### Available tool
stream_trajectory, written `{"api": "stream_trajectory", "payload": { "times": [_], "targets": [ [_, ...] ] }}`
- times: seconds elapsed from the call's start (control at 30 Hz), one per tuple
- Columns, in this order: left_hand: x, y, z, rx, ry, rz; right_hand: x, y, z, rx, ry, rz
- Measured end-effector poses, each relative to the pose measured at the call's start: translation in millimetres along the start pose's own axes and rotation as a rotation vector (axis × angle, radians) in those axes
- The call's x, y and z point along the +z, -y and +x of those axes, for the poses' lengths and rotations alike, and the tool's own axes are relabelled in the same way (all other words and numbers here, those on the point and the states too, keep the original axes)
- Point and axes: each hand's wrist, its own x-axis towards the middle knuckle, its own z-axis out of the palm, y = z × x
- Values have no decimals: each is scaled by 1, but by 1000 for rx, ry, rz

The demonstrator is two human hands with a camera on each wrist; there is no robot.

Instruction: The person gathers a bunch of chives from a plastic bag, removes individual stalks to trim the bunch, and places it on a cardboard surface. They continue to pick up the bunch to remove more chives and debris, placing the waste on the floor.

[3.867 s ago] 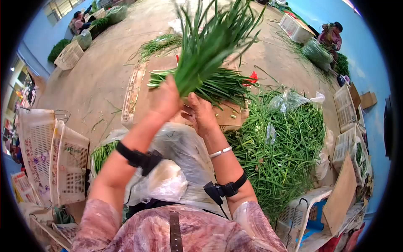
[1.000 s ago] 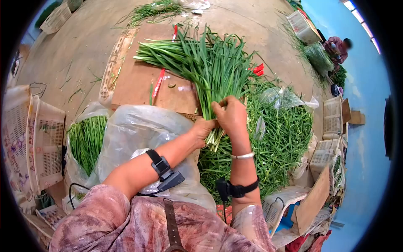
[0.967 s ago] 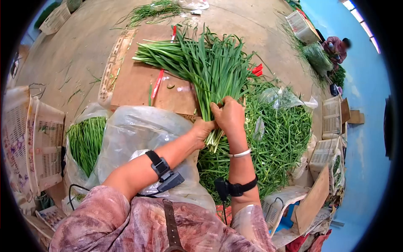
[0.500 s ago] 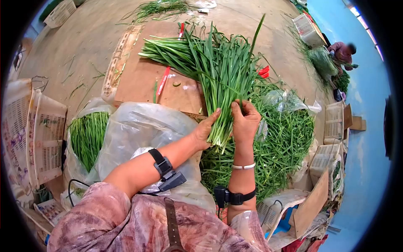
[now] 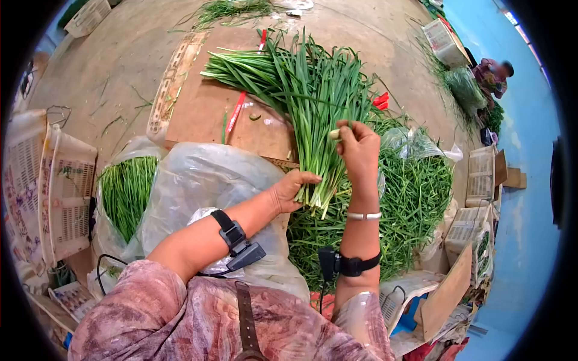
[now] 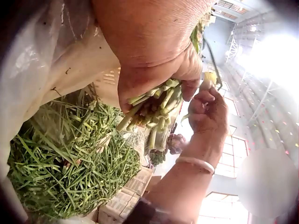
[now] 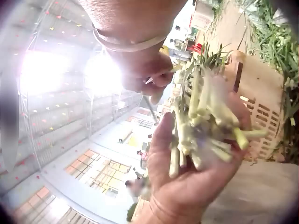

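Observation:
My left hand (image 5: 290,191) grips the lower stems of a bunch of garlic chives (image 5: 322,129), its thumb across them. The leaves fan up over the board, overlapping another pile of garlic chives (image 5: 232,67) with pale ends to the left. In the left wrist view, cut stem ends (image 6: 161,109) stick out below the thumb. The right wrist view has the left palm (image 7: 187,196) cupped under these ends. Right of the bunch, my right hand (image 5: 361,153) pinches a single chive stalk, its pale end (image 5: 334,134) showing at the fingertips.
A brown board (image 5: 198,108) lies on a crate in front, bearing a red strip (image 5: 236,114). Loose leaves heap (image 5: 409,198) at the right. Clear plastic sheeting (image 5: 205,174) covers the lap; bagged chives (image 5: 127,192) and white crates (image 5: 66,198) stand left. Another person (image 5: 492,77) sits far right.
The bunch, raised over the board in the oldest frame, now lies lower with stems toward me. My right hand has moved from the stem bases up and right, a stalk between its fingertips.

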Motion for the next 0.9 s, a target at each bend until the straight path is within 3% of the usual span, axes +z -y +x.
{"api": "stream_trajectory", "payload": {
  "times": [0.07, 0.1, 0.17, 0.2, 0.27, 0.3, 0.37, 0.5, 0.57, 0.7, 0.9],
  "targets": [
    [-6, 5, 3, -26, -61, -28, 1, -19, 21, -130, -91, -556],
    [-9, 7, 4, -30, -60, -28, 7, -28, 25, -357, -191, -895],
    [-11, 6, 6, -44, -104, -58, 16, -18, 23, -206, -111, -1018],
    [-14, 5, 5, -41, -107, -60, 14, -20, 26, -206, -107, -1017],
    [-15, 6, 1, 10, -98, -79, 6, -25, 32, -186, -67, -736],
    [-17, 7, 0, 8, -103, -84, 1, -29, 30, -163, -79, -434],
    [-17, 8, 2, 33, -135, -113, -4, -10, 18, -7, -89, -169],
    [-18, 3, 5, -72, 12, -46, -10, -6, 13, -55, -121, -196],
    [-6, 1, 3, -78, 41, 1, -7, 1, 11, -80, -126, -354],
    [4, 4, -2, 48, -19, 237, 7, 12, 5, -209, -168, -473],
    [-3, -3, 8, 16, 102, -141, 6, 15, -2, -241, -125, -392]
  ]
}}
